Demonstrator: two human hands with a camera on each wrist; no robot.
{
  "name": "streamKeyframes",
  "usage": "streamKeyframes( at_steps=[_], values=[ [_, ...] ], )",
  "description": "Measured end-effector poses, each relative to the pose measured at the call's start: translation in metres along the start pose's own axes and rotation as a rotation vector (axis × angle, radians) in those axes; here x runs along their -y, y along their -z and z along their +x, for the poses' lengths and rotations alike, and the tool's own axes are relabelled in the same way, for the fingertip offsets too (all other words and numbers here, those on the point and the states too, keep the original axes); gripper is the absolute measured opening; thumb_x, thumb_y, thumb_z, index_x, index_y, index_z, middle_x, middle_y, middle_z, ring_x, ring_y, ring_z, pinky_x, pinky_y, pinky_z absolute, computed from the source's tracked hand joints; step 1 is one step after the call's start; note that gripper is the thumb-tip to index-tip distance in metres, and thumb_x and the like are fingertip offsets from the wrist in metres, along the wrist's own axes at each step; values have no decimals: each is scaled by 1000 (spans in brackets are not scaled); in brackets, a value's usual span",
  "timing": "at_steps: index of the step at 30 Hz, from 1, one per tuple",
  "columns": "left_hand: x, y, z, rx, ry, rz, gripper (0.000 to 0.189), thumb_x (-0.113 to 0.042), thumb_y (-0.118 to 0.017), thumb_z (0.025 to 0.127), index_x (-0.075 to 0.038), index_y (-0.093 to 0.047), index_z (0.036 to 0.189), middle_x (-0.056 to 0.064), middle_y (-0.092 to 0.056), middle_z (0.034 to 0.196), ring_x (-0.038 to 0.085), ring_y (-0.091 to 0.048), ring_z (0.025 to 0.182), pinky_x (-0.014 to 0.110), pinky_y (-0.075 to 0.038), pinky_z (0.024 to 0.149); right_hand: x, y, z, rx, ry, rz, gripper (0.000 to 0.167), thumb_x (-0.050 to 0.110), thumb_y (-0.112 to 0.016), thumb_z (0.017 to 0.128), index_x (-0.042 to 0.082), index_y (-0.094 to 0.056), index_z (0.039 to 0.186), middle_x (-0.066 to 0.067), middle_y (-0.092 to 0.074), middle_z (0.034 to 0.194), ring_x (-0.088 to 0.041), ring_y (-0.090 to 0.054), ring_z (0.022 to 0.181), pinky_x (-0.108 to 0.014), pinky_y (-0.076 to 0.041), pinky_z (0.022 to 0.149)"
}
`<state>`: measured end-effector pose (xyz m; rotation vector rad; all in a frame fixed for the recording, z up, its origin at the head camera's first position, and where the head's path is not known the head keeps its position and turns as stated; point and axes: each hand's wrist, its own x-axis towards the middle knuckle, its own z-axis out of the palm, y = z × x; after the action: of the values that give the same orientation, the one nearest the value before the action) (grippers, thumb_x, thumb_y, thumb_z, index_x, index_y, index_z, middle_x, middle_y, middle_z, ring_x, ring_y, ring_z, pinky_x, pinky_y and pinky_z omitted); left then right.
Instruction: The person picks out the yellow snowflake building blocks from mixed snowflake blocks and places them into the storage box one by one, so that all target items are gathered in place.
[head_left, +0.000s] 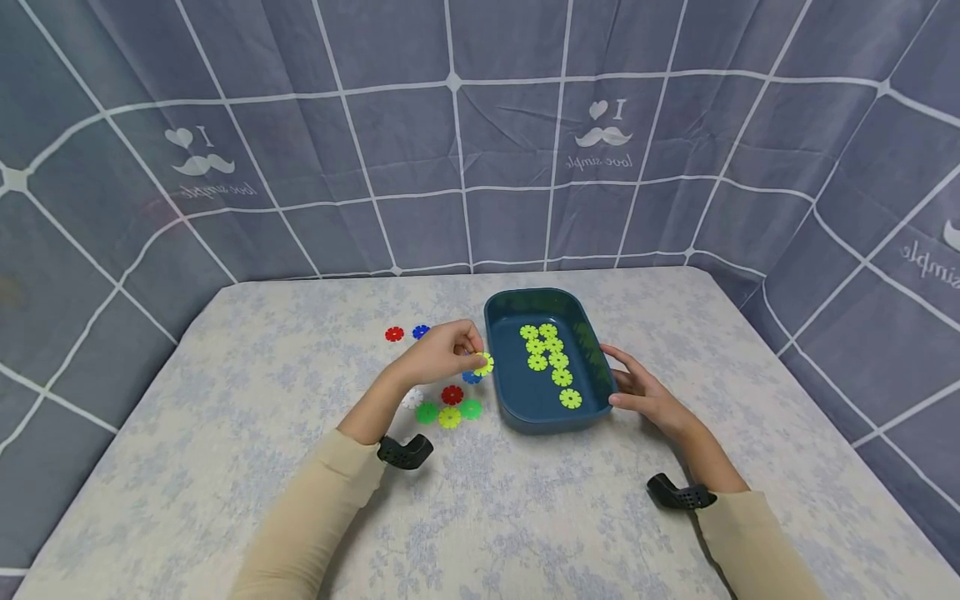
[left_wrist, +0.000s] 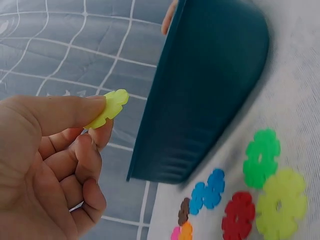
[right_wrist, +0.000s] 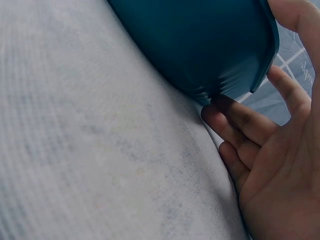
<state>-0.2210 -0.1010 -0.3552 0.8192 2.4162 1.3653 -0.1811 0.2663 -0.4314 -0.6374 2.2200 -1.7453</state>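
Observation:
My left hand pinches a yellow snowflake disc between thumb and fingertips, just off the left wall of a dark teal plastic bin. The other left fingers are curled toward the palm. Inside the bin several yellow-green discs lie flat. My right hand touches the bin's right side; thumb and index rest at its rim, the other fingers lie against the lower wall. Left of the bin are a red disc, green discs, and a yellow disc on the cloth.
Farther back lie another red disc and a blue disc. A white disc sits near the left wrist. In the left wrist view a brown disc shows too. Grey checked curtains surround the floral-covered table.

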Motion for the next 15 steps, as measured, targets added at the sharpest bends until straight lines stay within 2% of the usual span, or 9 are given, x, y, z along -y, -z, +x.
streamKeyframes(
  at_steps=[3,8,12,15],
  values=[
    [-3,-3,5,11,-8,3,14,-9,-71,89,-5,-57,93,4,-61,85,19,-57,76,31,-47,67,0,0,0,2,0,5,75,5,-57,95,10,-14,156,-33,-31,148,-24,-45,130,-43,-40,99],
    [-7,-9,12,33,-11,8,14,-10,-71,90,-5,-58,94,5,-62,86,20,-58,77,31,-48,67,-1,1,0,9,10,22,75,4,-56,95,10,-13,156,-34,-30,148,-14,-47,127,-27,-42,95],
    [-9,-14,16,49,-14,8,15,-10,-71,90,-5,-57,93,5,-62,85,19,-58,76,31,-48,66,-1,1,1,12,15,25,75,4,-56,95,10,-13,156,-35,-30,147,-9,-47,125,-26,-43,94],
    [-9,-17,18,59,-19,6,15,-10,-71,90,-5,-57,93,5,-62,84,19,-56,74,30,-48,64,-2,1,1,9,6,15,75,4,-57,95,11,-13,156,-34,-31,148,-8,-48,124,-30,-42,96]
  ],
)
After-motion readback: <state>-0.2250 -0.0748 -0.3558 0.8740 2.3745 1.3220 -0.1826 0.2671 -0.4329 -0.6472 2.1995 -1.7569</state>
